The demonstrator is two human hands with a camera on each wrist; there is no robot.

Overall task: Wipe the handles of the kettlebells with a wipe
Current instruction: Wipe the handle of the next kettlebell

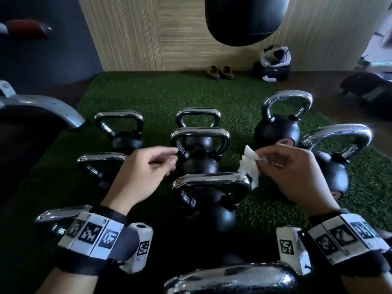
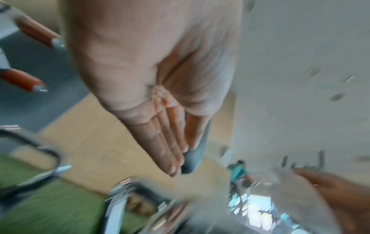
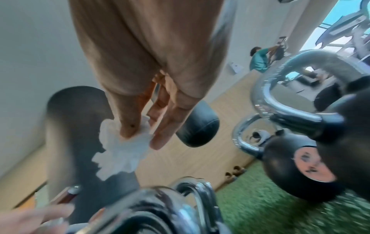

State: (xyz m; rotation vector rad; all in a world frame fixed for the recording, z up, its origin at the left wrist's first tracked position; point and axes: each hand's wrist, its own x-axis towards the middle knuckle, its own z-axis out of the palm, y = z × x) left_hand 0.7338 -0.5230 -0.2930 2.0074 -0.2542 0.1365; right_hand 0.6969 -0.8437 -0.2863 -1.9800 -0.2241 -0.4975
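Several black kettlebells with chrome handles stand on a green turf mat (image 1: 152, 96). My right hand (image 1: 294, 170) pinches a crumpled white wipe (image 1: 250, 166) between thumb and fingers, just right of the near middle kettlebell's handle (image 1: 210, 180). The wipe's lower end hangs by that handle's right corner. In the right wrist view the wipe (image 3: 122, 150) dangles under my thumb. My left hand (image 1: 148, 168) hovers empty left of the second middle handle (image 1: 199, 134), with its fingers straight and together (image 2: 168, 142).
A black punching bag (image 1: 244, 20) hangs at the back. Sandals (image 1: 219, 72) and a bag with a helmet (image 1: 273, 62) lie by the wooden wall. A large chrome handle (image 1: 233, 279) sits close below my wrists; gym equipment stands at the left.
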